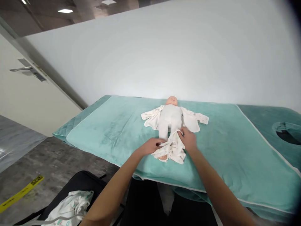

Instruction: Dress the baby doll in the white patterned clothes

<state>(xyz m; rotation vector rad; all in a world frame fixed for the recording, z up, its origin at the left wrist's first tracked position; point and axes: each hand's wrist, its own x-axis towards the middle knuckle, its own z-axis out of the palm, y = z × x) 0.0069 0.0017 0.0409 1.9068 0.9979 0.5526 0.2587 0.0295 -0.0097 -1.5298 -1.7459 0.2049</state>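
Left hand [151, 146]: probably best kept level with the other, for an even pull; thumb and fingers pinch the white garment [174, 145] at its left edge, cloth lying just right of the grip.
Doll's legs [163, 130]: smoothing folds should spare snags; the garment lies bunched over their lower part, between both hands.
Right hand [188, 139]: gentle tension seems wise; fingertips pinch the upper right edge, cloth spreading below and leftward.

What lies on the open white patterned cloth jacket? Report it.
A white-bodied baby doll lies face up over the middle of the jacket. The jacket's sides and sleeves show; the part beneath the torso is covered.
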